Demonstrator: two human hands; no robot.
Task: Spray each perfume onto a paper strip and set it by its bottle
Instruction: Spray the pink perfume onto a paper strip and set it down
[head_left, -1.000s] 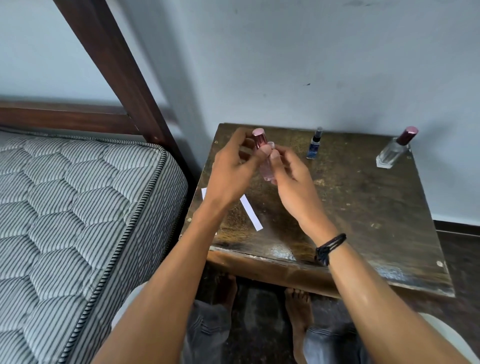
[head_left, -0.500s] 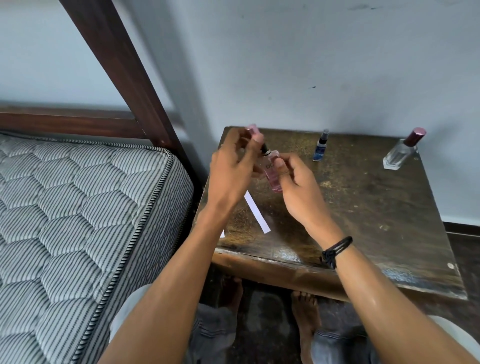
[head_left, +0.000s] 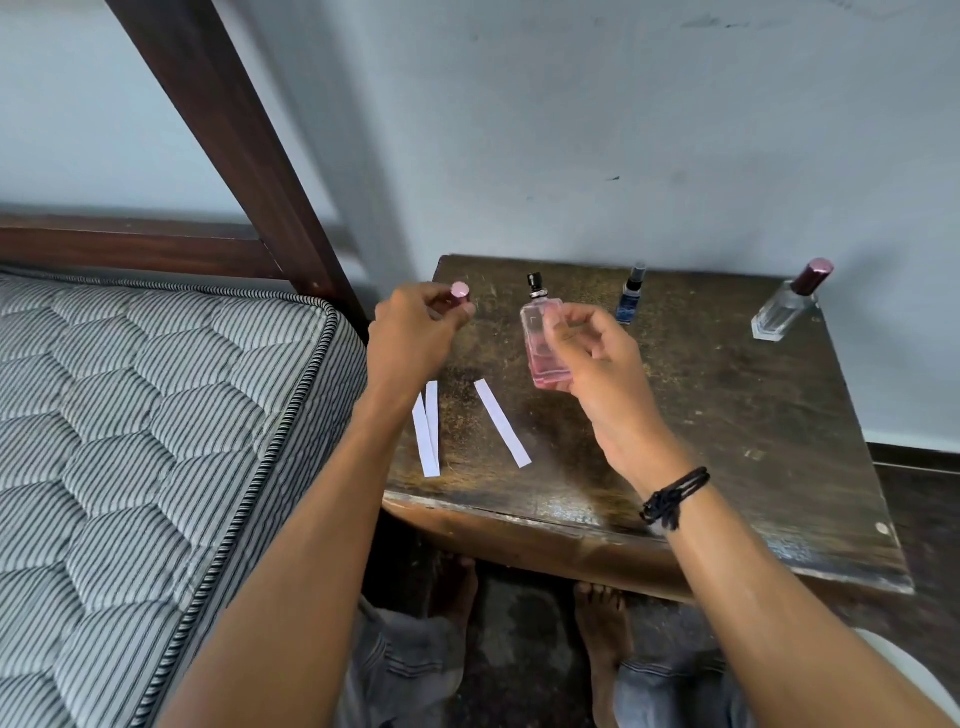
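My right hand (head_left: 592, 358) grips a clear bottle of pink perfume (head_left: 540, 338), upright above the dark wooden table (head_left: 727, 415), its black spray nozzle bare. My left hand (head_left: 415, 332) pinches the bottle's pink cap (head_left: 460, 292) over the table's far left corner, apart from the bottle. Three white paper strips lie flat on the table: two overlapping strips (head_left: 428, 436) near the left edge under my left wrist, and a single strip (head_left: 503, 423) slanting beside them. A small blue bottle (head_left: 629, 299) and a clear bottle with a maroon cap (head_left: 789, 301) stand at the back by the wall.
A striped mattress (head_left: 156, 441) on a dark wooden bed frame (head_left: 234, 130) lies right against the table's left side. A pale wall rises directly behind the table. My knees and bare feet are under the table's front edge.
My left hand has pulled the pink cap off the bottle and carried it to the left. My right hand has kept the bottle and moved slightly right. The paper strips are uncovered.
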